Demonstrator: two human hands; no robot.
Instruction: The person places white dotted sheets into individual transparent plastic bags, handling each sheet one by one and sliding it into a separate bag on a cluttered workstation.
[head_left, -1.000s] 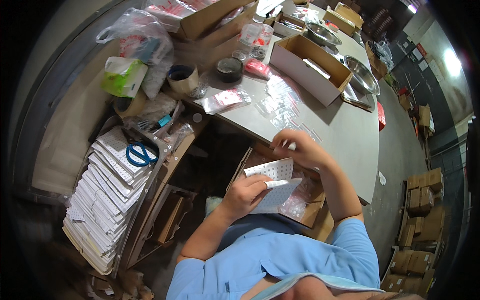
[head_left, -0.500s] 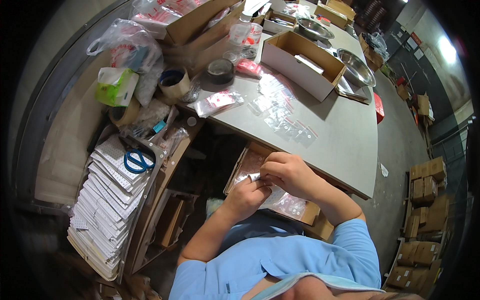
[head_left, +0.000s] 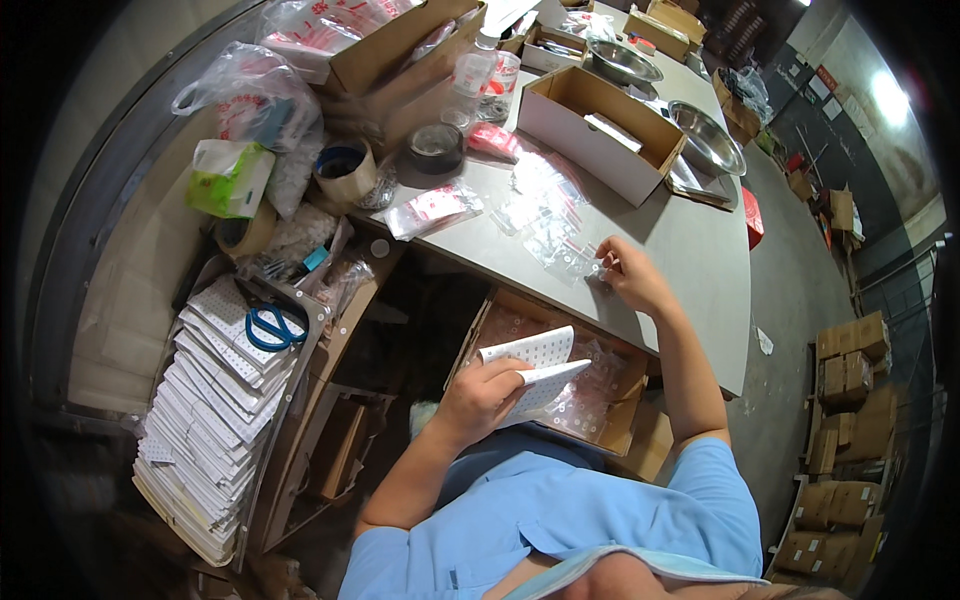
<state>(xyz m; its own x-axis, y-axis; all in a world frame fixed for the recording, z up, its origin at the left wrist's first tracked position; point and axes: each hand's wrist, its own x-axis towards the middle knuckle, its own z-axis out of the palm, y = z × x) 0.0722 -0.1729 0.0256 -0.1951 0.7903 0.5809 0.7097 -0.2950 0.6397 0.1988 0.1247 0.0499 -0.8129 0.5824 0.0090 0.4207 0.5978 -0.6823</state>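
My left hand [head_left: 478, 400] is closed on a folded printed paper sheet [head_left: 545, 372], white with rows of small marks, its two flaps standing apart above an open drawer. Out over the grey table, my right hand [head_left: 628, 277] has its fingertips bent in at the near end of a spread of small clear zip bags [head_left: 560, 245]. It seems to pinch the nearest bag, partly hidden under the fingers. Beneath the paper, the cardboard drawer tray [head_left: 632, 425] contains several clear packets with small pale round pieces.
To my left lies a tall stack of printed sheets [head_left: 205, 420] with blue-handled scissors [head_left: 272, 328] on top. Tape rolls [head_left: 345, 170], a black tape roll [head_left: 435, 148] and a packet of bags [head_left: 432, 210] line the table's left. Farther back are a white open box [head_left: 590, 140] and metal bowls [head_left: 708, 138].
My right hand has left the paper and reached forward to the small bags on the table. The sheet in my left hand, earlier bunched between both hands, now spreads into two flaps.
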